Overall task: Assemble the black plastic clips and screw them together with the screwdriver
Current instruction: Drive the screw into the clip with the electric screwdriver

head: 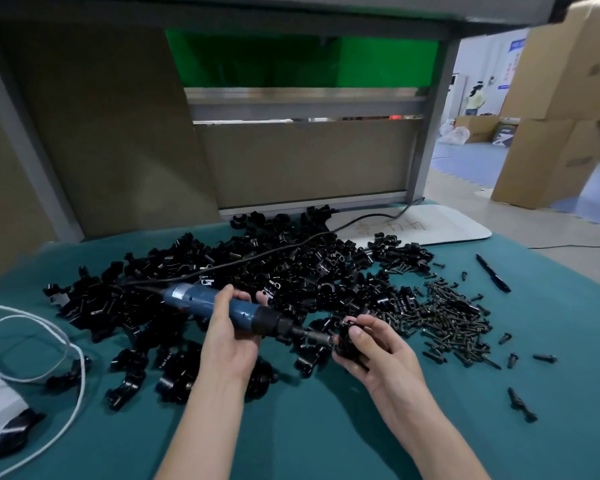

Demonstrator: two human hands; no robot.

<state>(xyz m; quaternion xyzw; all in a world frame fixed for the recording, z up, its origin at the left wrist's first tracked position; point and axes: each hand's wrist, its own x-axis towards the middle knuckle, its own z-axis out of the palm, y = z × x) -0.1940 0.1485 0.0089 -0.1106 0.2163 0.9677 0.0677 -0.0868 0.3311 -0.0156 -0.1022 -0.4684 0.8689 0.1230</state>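
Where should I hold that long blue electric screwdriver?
Grip the long blue electric screwdriver round the middle of its barrel, coming from the near side, as the left hand does. The barrel is round, thick and lies nearly level, so fingers wrap it. Avoid the black front end: its bit meets the black plastic clip in the right hand.

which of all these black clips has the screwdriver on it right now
The clip gripped in the right hand, with the screwdriver tip against it. The others lie loose in the pile on the cloth.
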